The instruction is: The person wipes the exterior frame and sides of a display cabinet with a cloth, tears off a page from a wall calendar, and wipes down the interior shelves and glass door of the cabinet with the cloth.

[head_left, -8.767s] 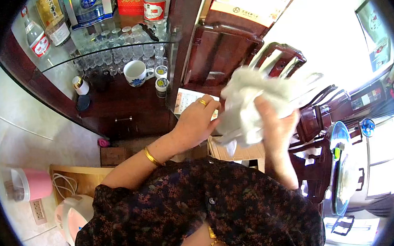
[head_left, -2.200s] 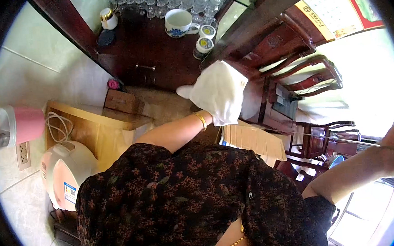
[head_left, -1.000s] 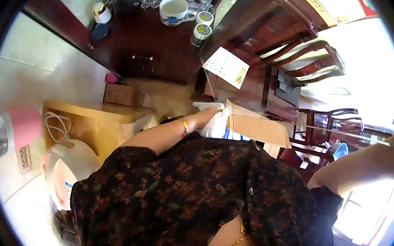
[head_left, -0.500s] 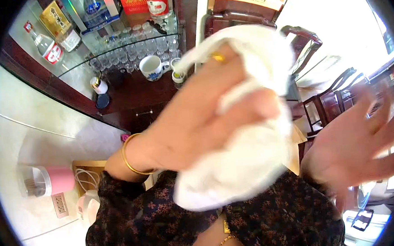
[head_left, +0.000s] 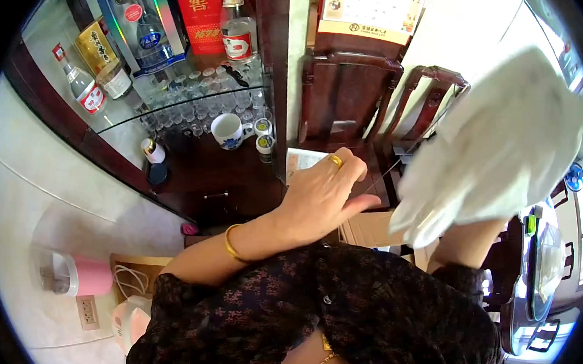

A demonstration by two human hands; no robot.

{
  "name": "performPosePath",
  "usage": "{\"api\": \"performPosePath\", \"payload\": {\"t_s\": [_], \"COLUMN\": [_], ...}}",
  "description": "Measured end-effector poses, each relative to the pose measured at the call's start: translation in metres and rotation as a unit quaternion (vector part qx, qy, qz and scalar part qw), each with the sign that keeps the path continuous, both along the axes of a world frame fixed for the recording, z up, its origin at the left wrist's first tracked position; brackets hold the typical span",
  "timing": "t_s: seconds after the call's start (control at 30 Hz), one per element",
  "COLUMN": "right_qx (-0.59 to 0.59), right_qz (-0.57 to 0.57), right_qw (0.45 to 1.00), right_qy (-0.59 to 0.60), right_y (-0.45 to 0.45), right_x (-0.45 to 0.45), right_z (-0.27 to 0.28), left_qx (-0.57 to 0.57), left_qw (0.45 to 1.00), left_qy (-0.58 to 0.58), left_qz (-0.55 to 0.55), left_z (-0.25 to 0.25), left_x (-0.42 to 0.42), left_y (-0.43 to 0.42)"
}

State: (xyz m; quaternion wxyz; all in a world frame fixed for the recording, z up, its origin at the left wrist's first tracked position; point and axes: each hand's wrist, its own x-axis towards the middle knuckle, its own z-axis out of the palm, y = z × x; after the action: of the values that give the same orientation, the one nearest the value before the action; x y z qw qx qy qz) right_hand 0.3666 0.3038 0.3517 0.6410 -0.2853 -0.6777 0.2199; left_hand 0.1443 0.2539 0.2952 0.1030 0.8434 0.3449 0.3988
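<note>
In front of my chest, my left hand (head_left: 325, 193) holds nothing. Its fingers are bent and its thumb sticks out apart from them; a gold ring and a gold bangle (head_left: 234, 243) are on this arm. A white cloth (head_left: 496, 143), blurred by motion, hangs spread out at the right. Behind it my right hand is hidden, and only the right wrist (head_left: 472, 243) shows beneath the cloth's lower edge. The cloth moves with that hand, which grips it. A gap separates the cloth from my left hand.
A cabinet holds bottles (head_left: 237, 35) and several small glasses on a glass shelf (head_left: 187, 107), with a white mug (head_left: 227, 130) below. Dark wooden chairs (head_left: 349, 92) and a calendar (head_left: 374, 7) stand ahead. A pink container (head_left: 91, 274) is on the left wall.
The white cloth has passed from my left hand to my right and moved rightward. My left hand has let go and drawn lower. The view has shifted slightly.
</note>
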Motion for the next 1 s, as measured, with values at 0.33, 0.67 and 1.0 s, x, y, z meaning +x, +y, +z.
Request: {"api": "performPosePath", "payload": {"t_s": [0.33, 0.67, 1.0], "right_qx": [-0.215, -0.461, -0.216], "right_qz": [0.110, 0.316, 0.198], "right_qw": [0.969, 0.829, 0.941], "right_qy": [-0.045, 0.013, 0.168], "right_y": [0.059, 0.021, 0.018], "right_x": [-0.020, -0.044, 0.030], "right_z": [-0.094, -0.206, -0.022], "left_qx": [0.131, 0.025, 0.072], "left_qw": [0.991, 0.998, 0.997], "left_qy": [-0.017, -0.064, -0.027], "left_qz": [-0.007, -0.006, 0.019], "left_z": [-0.043, -0.039, -0.034], "left_x": [0.009, 0.012, 0.018], "left_y": [0.019, 0.011, 0.014]}}
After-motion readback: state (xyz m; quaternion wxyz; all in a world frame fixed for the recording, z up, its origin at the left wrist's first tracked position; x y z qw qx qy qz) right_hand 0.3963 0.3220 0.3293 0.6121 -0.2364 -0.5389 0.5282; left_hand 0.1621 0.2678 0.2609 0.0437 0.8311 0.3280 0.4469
